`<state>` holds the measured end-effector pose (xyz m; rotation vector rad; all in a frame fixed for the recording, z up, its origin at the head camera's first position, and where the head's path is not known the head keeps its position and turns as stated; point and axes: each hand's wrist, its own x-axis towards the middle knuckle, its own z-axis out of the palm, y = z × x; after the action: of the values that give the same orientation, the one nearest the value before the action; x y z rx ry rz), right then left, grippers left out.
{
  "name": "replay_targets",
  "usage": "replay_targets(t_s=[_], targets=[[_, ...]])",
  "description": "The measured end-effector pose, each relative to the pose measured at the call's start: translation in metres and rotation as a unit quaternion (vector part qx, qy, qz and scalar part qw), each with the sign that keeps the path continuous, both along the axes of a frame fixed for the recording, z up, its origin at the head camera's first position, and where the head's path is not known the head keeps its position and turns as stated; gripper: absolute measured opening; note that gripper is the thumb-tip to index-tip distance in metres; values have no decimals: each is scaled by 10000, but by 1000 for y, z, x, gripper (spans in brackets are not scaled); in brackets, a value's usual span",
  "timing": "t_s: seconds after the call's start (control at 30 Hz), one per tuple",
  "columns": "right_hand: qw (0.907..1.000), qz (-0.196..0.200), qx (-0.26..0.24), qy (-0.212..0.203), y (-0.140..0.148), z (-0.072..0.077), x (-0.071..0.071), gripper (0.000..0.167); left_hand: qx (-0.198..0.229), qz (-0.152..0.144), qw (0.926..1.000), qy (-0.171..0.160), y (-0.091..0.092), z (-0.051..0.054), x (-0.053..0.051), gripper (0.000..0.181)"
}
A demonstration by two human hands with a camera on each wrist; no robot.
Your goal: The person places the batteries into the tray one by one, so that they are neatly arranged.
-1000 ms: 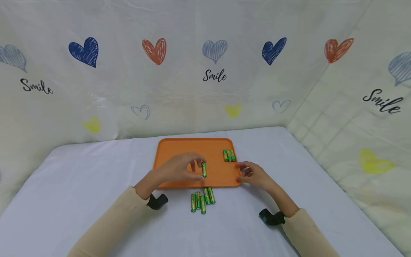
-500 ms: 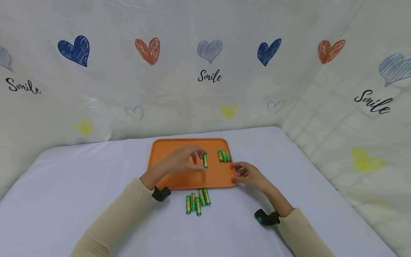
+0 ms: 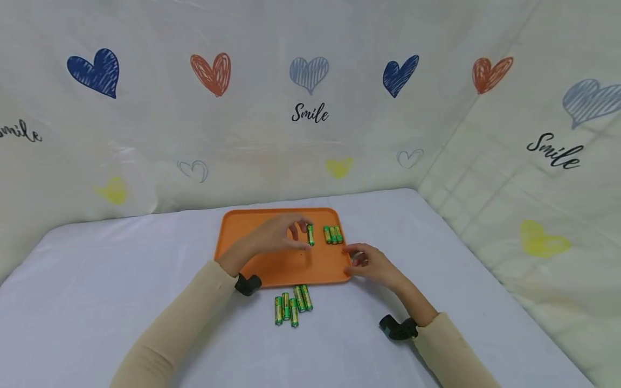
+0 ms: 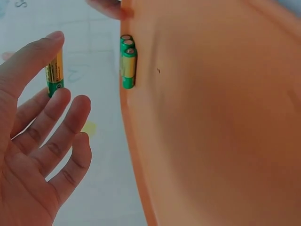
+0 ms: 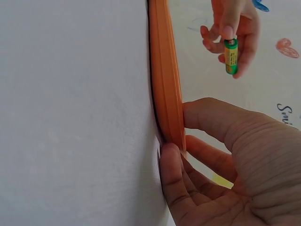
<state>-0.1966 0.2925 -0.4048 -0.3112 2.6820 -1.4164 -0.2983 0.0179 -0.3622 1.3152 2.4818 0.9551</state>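
My left hand (image 3: 275, 235) pinches a green and yellow battery (image 3: 310, 235) by its two ends, thumb against fingers, above the orange tray (image 3: 276, 275). In the left wrist view the same battery (image 4: 55, 73) stands between thumb and fingertips. Three batteries (image 3: 333, 235) lie side by side on the tray near its right edge. At that edge, my right hand (image 3: 375, 265) touches the tray; in the right wrist view its thumb and fingers (image 5: 171, 162) lie round the tray's rim (image 5: 167, 80).
Several batteries (image 3: 294, 312) lie loosely grouped on the white cloth in front of the tray. Behind the table hangs a pale sheet (image 3: 262, 129) printed with hearts and words. Each wrist wears a black device (image 3: 399, 327).
My left hand has moved up and to the right over the tray, carrying the battery closer to the three. My right hand stays at the tray's edge. The head view has shifted slightly.
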Motion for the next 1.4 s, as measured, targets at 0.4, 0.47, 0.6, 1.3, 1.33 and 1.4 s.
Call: replay_targets(t_s=[0.4,0.47,0.6,1.3,1.33,1.4], targets=[[10000,64,8,66,2,-2,-2,47,-192,75,9995,-255,14,-10,-18,58],[10000,56,13,56,2,-2,-1,47,-191,63,9993,-327,17,-13,-21,58],[10000,2,51,3,2,-3,-1,47,-167,11,9986,-500,22,-18,-25,59],[10000,0,60,-9,0,-3,0,48,-198,-56,9968,-766,45,-38,-43,46],[10000,-29,72,-8,0,-3,0,47,-200,-83,9969,-754,46,-39,-43,44],[9999,-73,109,9,1,-3,1,47,-211,-115,9970,-730,48,-39,-43,43]])
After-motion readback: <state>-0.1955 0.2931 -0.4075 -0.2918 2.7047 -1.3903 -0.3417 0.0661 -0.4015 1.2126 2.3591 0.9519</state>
